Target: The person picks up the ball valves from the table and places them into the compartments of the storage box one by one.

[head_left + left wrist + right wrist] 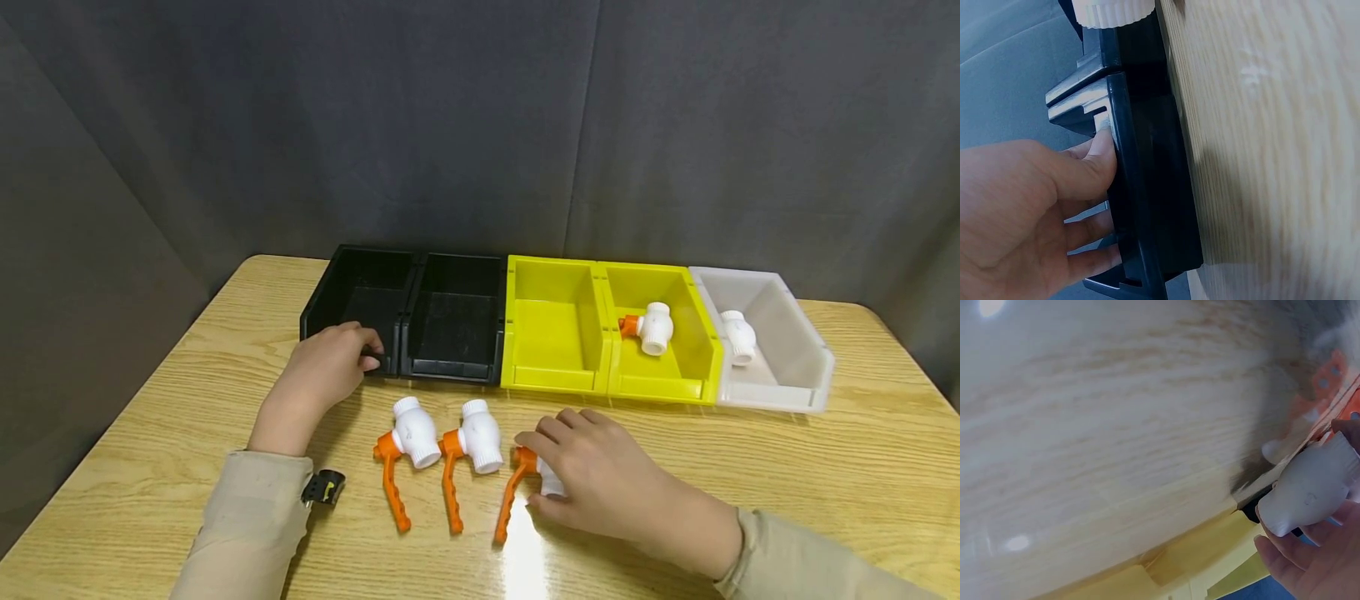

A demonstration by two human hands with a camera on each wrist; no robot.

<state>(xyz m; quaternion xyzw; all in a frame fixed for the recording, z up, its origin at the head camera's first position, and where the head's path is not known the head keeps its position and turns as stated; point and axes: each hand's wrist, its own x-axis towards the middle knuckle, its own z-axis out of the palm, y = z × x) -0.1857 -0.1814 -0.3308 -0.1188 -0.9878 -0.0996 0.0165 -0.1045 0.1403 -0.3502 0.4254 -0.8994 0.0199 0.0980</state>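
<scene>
My left hand [326, 367] rests at the front of the leftmost black bin [318, 312]. In the left wrist view its thumb [1102, 153] touches the bin's front lip, with the other fingers spread lower along it and nothing between them. On the table, my right hand [600, 479] holds a white ball valve [1310, 487] by its body, the orange lever [508, 508] pointing toward me. Two matching ball valves, one on the left [416, 433] and one in the middle [480, 437], lie between the hands, levers also toward me.
Right of the leftmost bin stand a second black bin [457, 367], two yellow bins [555, 379] and a white bin [780, 398], in a row. One valve [656, 329] lies in the right yellow bin, another [739, 337] in the white one. A grey curtain [480, 125] hangs behind.
</scene>
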